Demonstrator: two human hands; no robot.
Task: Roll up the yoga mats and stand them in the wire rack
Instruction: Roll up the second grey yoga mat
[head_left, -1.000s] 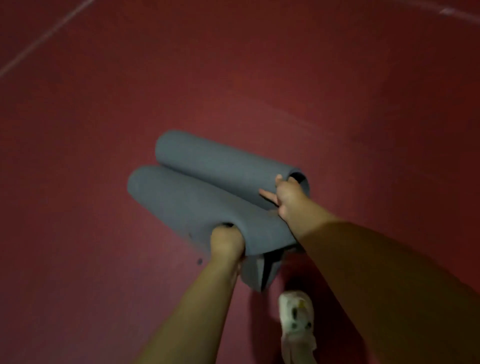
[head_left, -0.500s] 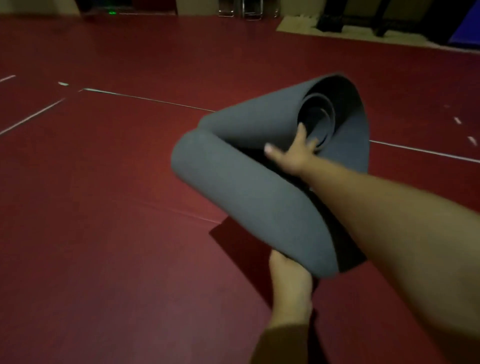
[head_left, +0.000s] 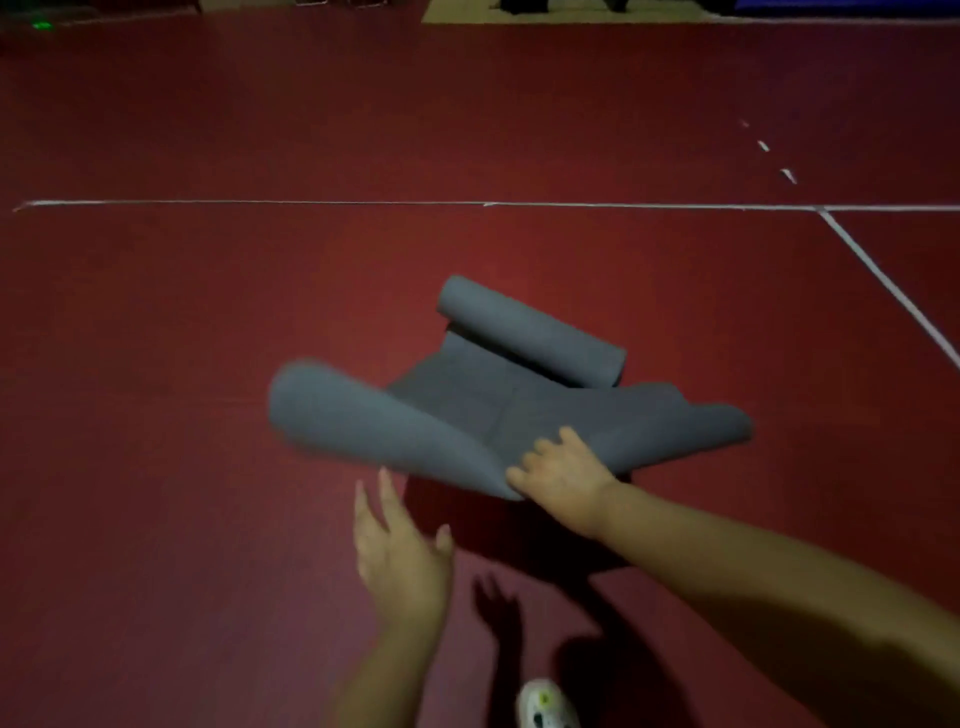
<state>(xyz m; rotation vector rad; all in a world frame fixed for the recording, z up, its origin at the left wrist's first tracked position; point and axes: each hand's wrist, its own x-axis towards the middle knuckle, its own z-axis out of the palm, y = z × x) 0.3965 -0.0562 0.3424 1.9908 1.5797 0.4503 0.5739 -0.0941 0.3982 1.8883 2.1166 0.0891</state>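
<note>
While the right hand (head_left: 563, 475) grips the near edge of the grey yoga mat (head_left: 467, 410), the left hand (head_left: 397, 551) hangs free.
Left fingers are spread, touching nothing; the mat lies half unrolled above the red floor (head_left: 182, 364), its far end rolled.

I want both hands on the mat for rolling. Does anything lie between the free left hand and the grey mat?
Nothing visible does. The left hand hovers open just short of the grey mat's lifted near edge, with only bare red floor between them. The right hand already grips that edge.
</note>
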